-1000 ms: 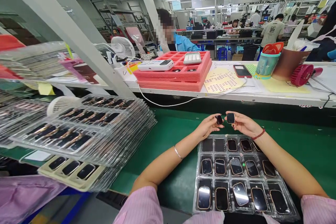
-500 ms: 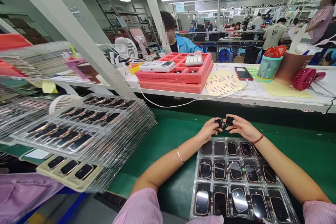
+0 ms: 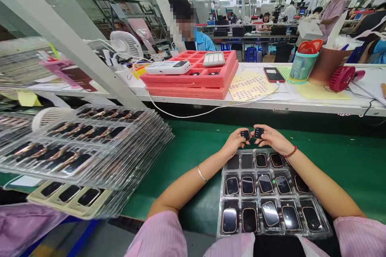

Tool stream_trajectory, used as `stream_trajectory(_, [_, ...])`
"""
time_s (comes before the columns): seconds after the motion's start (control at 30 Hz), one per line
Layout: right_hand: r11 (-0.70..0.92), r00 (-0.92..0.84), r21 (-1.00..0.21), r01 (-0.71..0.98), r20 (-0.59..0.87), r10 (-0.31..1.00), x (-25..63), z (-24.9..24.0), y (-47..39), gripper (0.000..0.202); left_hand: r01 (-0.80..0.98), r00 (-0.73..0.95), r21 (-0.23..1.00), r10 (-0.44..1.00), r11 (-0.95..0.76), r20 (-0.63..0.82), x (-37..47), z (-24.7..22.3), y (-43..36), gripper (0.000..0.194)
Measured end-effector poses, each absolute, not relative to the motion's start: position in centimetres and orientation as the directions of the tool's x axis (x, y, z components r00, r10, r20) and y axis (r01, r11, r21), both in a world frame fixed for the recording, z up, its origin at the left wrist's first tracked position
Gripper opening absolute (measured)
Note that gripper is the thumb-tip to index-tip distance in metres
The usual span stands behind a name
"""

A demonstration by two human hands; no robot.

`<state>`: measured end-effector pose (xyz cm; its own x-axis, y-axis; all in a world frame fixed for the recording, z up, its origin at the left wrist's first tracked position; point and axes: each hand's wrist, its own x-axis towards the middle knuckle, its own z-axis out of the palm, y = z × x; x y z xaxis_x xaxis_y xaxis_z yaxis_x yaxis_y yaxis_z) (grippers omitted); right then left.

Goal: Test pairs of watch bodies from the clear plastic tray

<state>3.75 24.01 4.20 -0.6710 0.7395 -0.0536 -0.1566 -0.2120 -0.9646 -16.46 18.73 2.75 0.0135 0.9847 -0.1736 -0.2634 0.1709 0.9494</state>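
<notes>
My left hand (image 3: pixel 235 141) is closed on a smartwatch (image 3: pixel 245 135), its small dark screen lit with white marks. Close beside it, my right hand (image 3: pixel 273 138) grips another smartwatch (image 3: pixel 258 133), whose screen also shows white marks. Both watches are held up above the far edge of a clear plastic tray (image 3: pixel 219 204). Rows of dark-screened watch bodies (image 3: pixel 249 220) with gold-coloured rims lie in its pockets. Two pockets at the far left corner, such as this pocket (image 3: pixel 247 160), hold no watch. My right forearm covers part of the tray's right side.
Tall stacks of clear trays (image 3: pixel 144 160) filled with watches stand at left, beside a beige tray (image 3: pixel 39 200). A shelf (image 3: pixel 211 106) behind carries red foam trays (image 3: pixel 187 91), a phone (image 3: pixel 274 74), cups and a small fan (image 3: pixel 342 78). A white cable hangs below its edge. A co-worker (image 3: pixel 188 28) sits opposite.
Both watch screens have gone from dark or nearly dark to showing white marks. My hands stay close together over the tray; the whole view has shifted slightly.
</notes>
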Motion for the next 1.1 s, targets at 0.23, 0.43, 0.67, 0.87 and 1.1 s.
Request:
stream_trajectory(0.23, [0.023, -0.659, -0.999, -0.039, 0.044, 0.751, 3.92, 3.6, 24.38, 0.047, -0.228, 0.033, 0.972, 0.998, 0.052, -0.045, -16.16, 2.51, 18.24, 0.056])
stream_trajectory(0.43, [0.079, -0.668, -0.997, -0.015, 0.069, 0.741, 3.9, 3.87, 24.25, 0.046, -0.197, 0.02, 0.98, 1.0, 0.023, -0.019, -16.29, 2.44, 18.16, 0.038])
stream_trajectory(0.67, [0.086, -0.659, -0.996, 0.032, 0.044, 0.751, 3.97, 4.12, 24.22, 0.031, -0.167, 0.004, 0.986, 1.0, 0.003, -0.002, -16.28, 2.56, 17.98, 0.031])
stream_trajectory(0.87, [0.118, -0.67, -0.992, 0.036, 0.063, 0.74, 3.95, 4.28, 24.06, 0.038, -0.14, 0.019, 0.99, 0.999, -0.024, 0.026, -16.2, 2.23, 18.0, 0.041])
stream_trajectory(1.1, [0.121, -0.686, -0.992, 0.046, 0.056, 0.725, 3.81, 3.76, 24.21, 0.033, -0.096, 0.023, 0.995, 1.0, -0.017, 0.019, -16.32, 1.9, 18.03, 0.032])
